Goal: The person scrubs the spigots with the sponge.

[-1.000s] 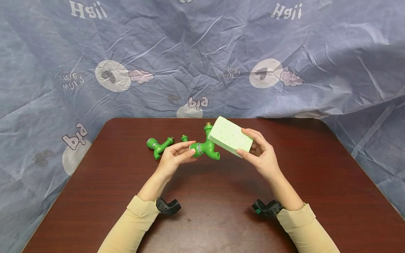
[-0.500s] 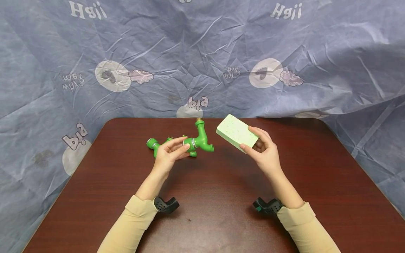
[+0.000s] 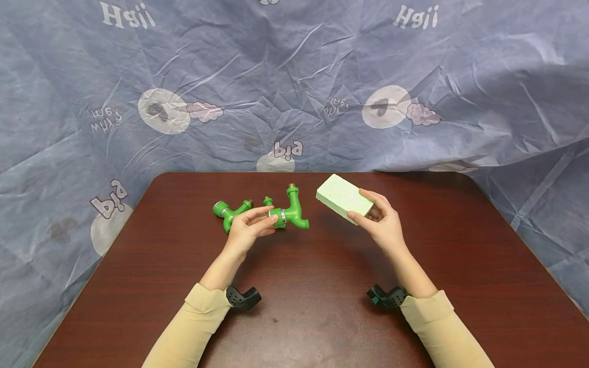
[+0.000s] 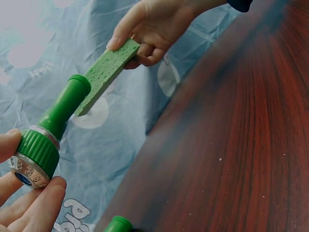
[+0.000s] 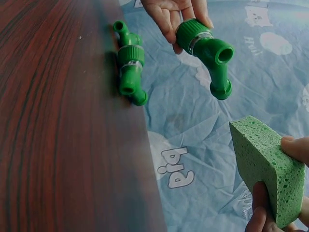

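My left hand [image 3: 246, 230] pinches a green plastic faucet [image 3: 295, 212] by its ribbed knob, holding it above the table with its brass-threaded inlet pointing up. In the left wrist view, the knob's silvery end cap shows between thumb and fingers. A pale green sponge [image 3: 344, 198], a porous rectangular block, is gripped at its right end by my right hand [image 3: 385, 225]. The sponge is tilted and hangs apart from the faucet, to its right. In the right wrist view, thumb and fingers lie on opposite sides of the sponge [image 5: 265, 164].
Another green faucet [image 3: 228, 213] lies on the dark red-brown table [image 3: 294, 286], left of my left hand. A further faucet [image 3: 268, 201] lies behind that hand, partly hidden. A grey-blue printed cloth [image 3: 294, 76] hangs beyond the table's far edge.
Sponge and faucet, overlapping in the head view a second ago, have separated, the faucet moving left and the sponge right. The faucet rose, then lowered slightly. Both grips stay the same.
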{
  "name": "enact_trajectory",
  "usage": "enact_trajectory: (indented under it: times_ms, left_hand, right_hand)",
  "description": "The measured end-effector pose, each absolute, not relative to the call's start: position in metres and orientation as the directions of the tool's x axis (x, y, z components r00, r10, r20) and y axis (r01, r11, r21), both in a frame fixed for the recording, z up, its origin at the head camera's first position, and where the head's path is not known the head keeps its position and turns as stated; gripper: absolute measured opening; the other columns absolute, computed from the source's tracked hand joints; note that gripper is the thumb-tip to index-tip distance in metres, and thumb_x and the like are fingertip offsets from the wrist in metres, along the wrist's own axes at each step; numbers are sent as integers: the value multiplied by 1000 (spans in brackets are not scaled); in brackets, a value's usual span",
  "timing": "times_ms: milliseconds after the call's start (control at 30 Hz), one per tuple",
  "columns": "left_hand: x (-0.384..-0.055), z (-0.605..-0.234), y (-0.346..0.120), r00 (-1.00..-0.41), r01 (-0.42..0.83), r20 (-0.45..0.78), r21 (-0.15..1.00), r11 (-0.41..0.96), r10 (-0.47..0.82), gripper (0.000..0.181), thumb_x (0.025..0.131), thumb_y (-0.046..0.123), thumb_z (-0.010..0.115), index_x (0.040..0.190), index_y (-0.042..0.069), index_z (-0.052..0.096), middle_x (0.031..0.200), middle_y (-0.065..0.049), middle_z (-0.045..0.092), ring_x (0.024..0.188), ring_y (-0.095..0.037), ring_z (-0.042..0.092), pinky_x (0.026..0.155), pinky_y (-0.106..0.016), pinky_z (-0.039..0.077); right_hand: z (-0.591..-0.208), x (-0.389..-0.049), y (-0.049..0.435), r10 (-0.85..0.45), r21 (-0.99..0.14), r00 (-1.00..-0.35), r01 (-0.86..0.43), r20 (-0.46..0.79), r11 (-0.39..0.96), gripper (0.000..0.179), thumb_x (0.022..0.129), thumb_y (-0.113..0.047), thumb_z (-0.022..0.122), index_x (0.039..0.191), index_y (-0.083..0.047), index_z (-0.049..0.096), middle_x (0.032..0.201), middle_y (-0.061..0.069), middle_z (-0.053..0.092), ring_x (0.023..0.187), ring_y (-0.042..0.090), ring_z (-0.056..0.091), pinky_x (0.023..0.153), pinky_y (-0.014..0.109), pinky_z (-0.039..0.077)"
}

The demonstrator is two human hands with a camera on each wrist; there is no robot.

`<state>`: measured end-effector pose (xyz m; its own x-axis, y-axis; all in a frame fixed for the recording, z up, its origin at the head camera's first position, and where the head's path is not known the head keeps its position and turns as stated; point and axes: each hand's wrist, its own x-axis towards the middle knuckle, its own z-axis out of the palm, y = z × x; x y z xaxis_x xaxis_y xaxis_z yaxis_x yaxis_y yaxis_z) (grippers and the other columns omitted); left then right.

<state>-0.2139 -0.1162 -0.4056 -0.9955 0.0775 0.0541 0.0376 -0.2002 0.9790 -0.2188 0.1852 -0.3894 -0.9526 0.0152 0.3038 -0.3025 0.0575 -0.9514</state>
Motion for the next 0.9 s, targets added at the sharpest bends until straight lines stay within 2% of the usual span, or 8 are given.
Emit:
enact_trajectory:
  times_ms: [267, 633, 900]
  left_hand:
    - [-216, -415, -114, -995, -8, 4, 992, -123, 102, 40, 81, 5, 72, 118, -3, 62, 94, -9, 69, 76, -15, 68, 76, -40, 56]
    - [-222, -434, -113, -991, -79, -70, 994, -72, 111, 44, 81, 5, 72, 120, -9, 59, 106, -19, 66, 74, -16, 68, 74, -37, 56]
    - [-223, -441, -113, -989, -105, -101, 994, -30, 111, 40, 81, 7, 72, 117, -6, 62, 102, -16, 67, 72, -16, 68, 72, -36, 57]
  right_hand:
    - [-399, -224, 187, 15, -968, -973, -229, 232, 105, 60, 77, 0, 76, 131, 0, 51, 125, 5, 44, 86, 6, 59, 69, 16, 53]
    - [-419, -232, 190, 7, -966, -985, -165, 170, 197, 63, 75, -5, 78, 132, -3, 50, 127, 9, 41, 88, 4, 57, 68, 13, 50]
    - [-433, -236, 193, -8, -961, -990, -137, 139, 240, 64, 75, -6, 79, 131, -3, 49, 126, 10, 40, 87, 6, 57, 65, 15, 50]
